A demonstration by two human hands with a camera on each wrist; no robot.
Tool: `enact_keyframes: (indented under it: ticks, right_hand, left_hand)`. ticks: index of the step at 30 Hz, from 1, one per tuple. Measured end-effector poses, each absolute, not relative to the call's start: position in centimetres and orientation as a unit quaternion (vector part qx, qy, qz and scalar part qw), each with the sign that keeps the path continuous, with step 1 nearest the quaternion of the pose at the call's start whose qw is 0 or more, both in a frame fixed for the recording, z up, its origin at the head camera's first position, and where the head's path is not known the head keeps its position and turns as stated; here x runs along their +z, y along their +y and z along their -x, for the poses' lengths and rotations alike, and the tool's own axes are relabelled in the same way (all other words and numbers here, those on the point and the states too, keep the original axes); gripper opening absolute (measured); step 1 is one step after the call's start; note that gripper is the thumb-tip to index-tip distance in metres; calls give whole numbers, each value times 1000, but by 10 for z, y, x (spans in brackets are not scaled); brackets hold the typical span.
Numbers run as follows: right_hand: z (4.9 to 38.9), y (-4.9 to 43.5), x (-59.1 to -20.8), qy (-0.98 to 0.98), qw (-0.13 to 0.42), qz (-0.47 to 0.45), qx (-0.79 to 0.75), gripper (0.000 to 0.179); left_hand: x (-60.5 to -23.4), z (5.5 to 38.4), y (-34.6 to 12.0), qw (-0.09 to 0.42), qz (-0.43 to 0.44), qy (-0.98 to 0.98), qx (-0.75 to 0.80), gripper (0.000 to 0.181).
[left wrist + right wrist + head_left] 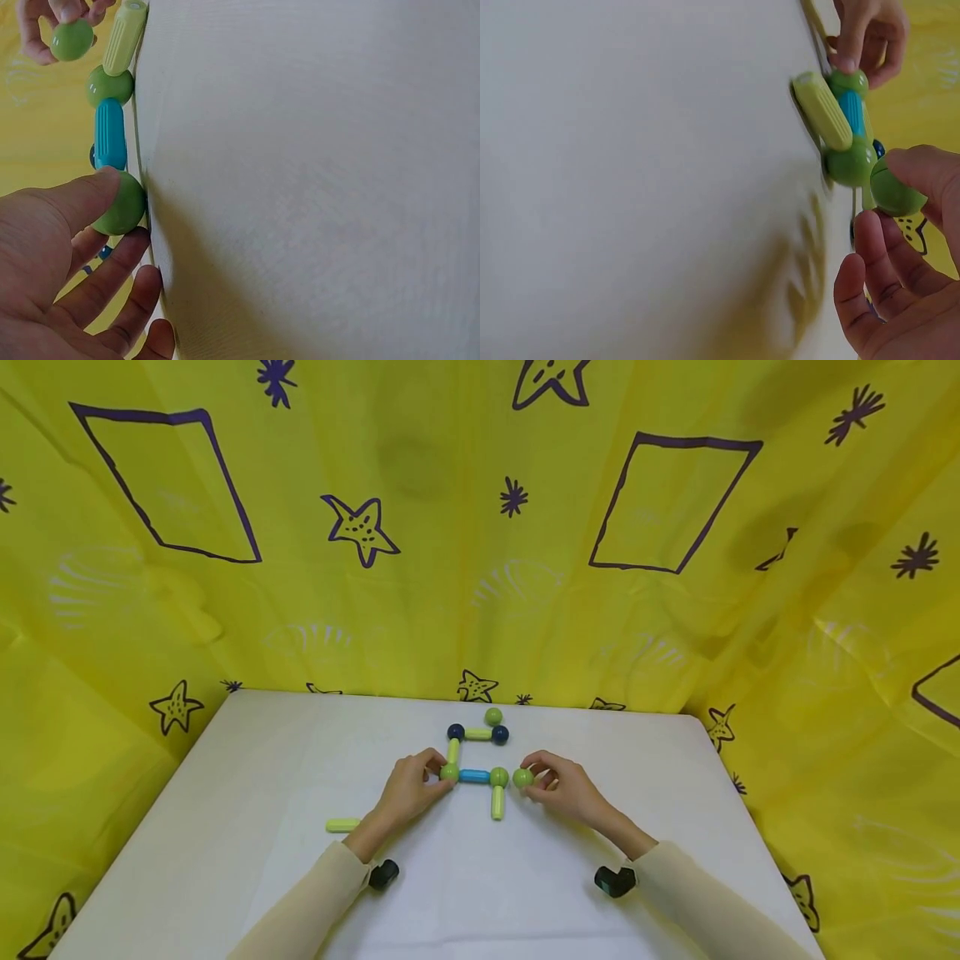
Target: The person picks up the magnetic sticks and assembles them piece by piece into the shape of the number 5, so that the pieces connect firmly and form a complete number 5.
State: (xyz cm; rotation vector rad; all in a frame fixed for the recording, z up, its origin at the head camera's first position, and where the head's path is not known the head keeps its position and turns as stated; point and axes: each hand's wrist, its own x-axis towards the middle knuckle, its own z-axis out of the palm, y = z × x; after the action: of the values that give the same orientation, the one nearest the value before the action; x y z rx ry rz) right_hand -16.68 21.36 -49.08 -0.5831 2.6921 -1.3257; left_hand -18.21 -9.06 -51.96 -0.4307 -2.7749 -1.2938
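Joined balls and rods lie on the white table. My left hand (pixel 412 787) pinches the green ball (pixel 124 206) at the structure's near left corner between thumb and fingers. From that ball a blue rod (pixel 474 776) runs right to another green ball (pixel 498 777), which has a yellow-green rod (pixel 498 803) pointing toward me. Another yellow-green rod (pixel 453 752) leads back to a dark blue ball (pixel 456 732). My right hand (pixel 564 787) pinches a loose green ball (pixel 897 189) just right of the structure's right-hand green ball.
At the back, a yellow-green rod (pixel 477 735) links the dark blue ball to a second dark blue ball (pixel 500 735). A green ball (pixel 493 717) sits behind it. One yellow-green rod (pixel 342 825) lies by my left wrist. A yellow curtain (pixel 435 610) surrounds the table (pixel 600 910).
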Motion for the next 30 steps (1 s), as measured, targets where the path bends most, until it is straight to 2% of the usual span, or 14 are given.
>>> enact_keyframes:
  ticks: [16,30]
  right_hand:
    - [129,196,-503,861,68,224,-452,31]
    - [117,191,-515,859,67,266,-431,34]
  left_hand:
    - [-519,182,-91,20,140,-896,-421,24]
    - [-518,182,-89,22,136,-898,-417,24]
